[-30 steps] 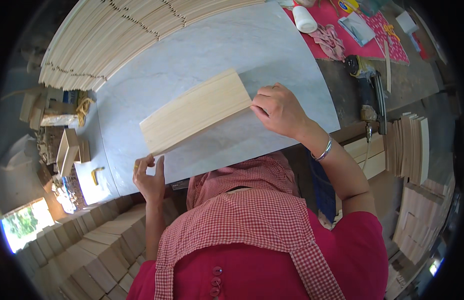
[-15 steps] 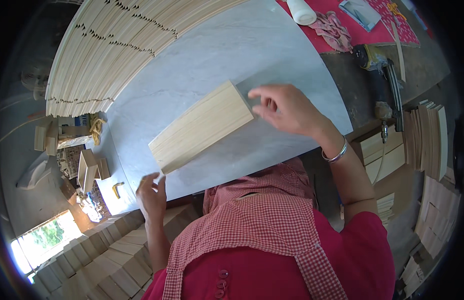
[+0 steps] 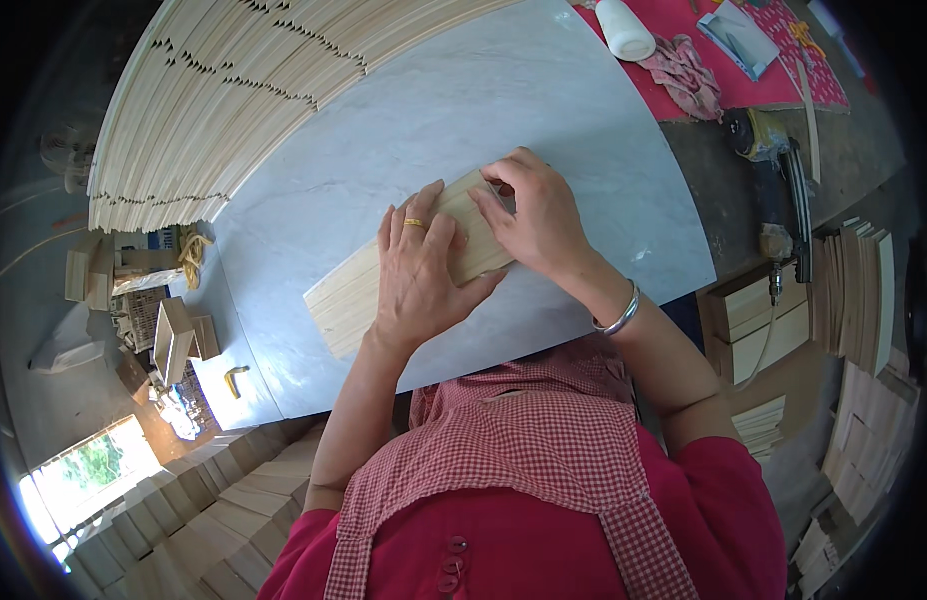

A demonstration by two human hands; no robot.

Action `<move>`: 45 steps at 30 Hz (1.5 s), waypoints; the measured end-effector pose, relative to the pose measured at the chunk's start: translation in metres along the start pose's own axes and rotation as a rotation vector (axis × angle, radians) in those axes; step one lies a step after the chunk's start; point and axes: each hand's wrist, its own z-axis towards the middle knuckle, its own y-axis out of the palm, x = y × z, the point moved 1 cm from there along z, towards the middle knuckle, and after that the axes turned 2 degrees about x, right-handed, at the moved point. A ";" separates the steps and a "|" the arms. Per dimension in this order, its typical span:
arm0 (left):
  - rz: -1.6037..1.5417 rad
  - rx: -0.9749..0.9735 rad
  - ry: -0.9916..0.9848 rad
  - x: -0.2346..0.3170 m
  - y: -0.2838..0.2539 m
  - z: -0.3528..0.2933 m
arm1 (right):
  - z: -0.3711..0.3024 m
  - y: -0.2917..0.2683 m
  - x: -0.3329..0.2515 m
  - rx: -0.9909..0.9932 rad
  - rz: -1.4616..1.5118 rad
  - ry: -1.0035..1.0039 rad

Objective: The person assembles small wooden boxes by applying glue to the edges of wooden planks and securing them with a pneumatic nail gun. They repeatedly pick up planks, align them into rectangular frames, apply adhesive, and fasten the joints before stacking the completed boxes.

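Note:
A pale wooden board (image 3: 349,305) lies slantwise on the grey marbled tabletop. My left hand (image 3: 421,265), with a gold ring, spans its width, the fingers over the far edge and the thumb along the near edge. At the board's right end, my right hand (image 3: 537,215) has thumb and fingers bent together in a pinch. Whatever sits between those fingertips is hidden. A silver bangle circles the right wrist.
A long stack of thin wooden strips (image 3: 214,110) covers the far left. A nail gun (image 3: 774,190) with a hose lies on the right, near a white bottle (image 3: 626,30) and crumpled pink cloth (image 3: 686,75). A yellow-handled tool (image 3: 234,381) rests at the left edge.
My left hand has come up from the table's near edge onto the board. The right hand has moved left onto its right end. The board, tilted before, now looks flat.

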 end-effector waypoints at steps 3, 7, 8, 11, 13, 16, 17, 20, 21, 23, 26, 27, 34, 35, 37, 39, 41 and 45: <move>-0.028 0.037 -0.018 0.000 0.005 0.001 | -0.002 0.001 -0.005 0.032 -0.045 -0.039; -0.049 0.077 -0.022 0.000 0.008 -0.001 | -0.002 -0.002 -0.013 0.045 -0.155 -0.139; -0.055 0.081 -0.022 0.000 0.009 -0.001 | -0.003 -0.002 -0.014 0.043 -0.189 -0.163; -0.056 0.076 -0.024 -0.002 0.009 0.001 | -0.003 0.000 -0.015 0.053 -0.190 -0.164; -0.051 0.077 -0.026 -0.001 0.008 0.001 | -0.004 0.000 -0.015 0.056 -0.172 -0.148; -0.036 0.068 -0.033 0.001 0.007 0.003 | -0.004 0.001 -0.015 0.063 -0.142 -0.139; -0.029 0.063 -0.035 0.002 0.007 0.003 | -0.004 0.001 -0.014 0.067 -0.131 -0.138; -0.027 0.057 -0.020 0.001 0.007 0.005 | -0.004 0.004 -0.011 0.077 -0.119 -0.111; -0.024 0.041 -0.025 0.002 0.007 0.005 | -0.004 0.004 -0.008 0.074 -0.085 -0.103; -0.013 0.012 -0.037 0.002 0.005 0.005 | -0.003 0.001 -0.003 0.067 -0.016 -0.090; -0.019 -0.008 -0.054 0.002 0.003 0.002 | -0.016 -0.016 0.002 0.054 0.293 0.028; -0.015 0.010 -0.035 0.001 0.002 0.002 | -0.021 -0.024 0.005 0.063 0.227 0.007; -0.022 0.003 0.060 -0.002 0.006 0.007 | -0.063 -0.053 -0.008 -0.049 -0.122 -0.166; -0.023 0.008 0.060 -0.002 0.008 0.007 | -0.064 -0.052 -0.010 -0.049 -0.155 -0.183; -0.033 0.022 0.060 -0.001 0.009 0.007 | -0.062 -0.051 -0.009 -0.046 -0.193 -0.232; -0.039 0.033 0.060 0.001 0.010 0.008 | -0.060 -0.050 -0.007 -0.060 -0.219 -0.268; -0.048 0.045 0.059 0.001 0.011 0.008 | -0.057 -0.052 -0.007 -0.097 -0.240 -0.293; -0.044 0.055 0.062 0.002 0.012 0.007 | -0.054 -0.050 -0.003 -0.117 -0.199 -0.319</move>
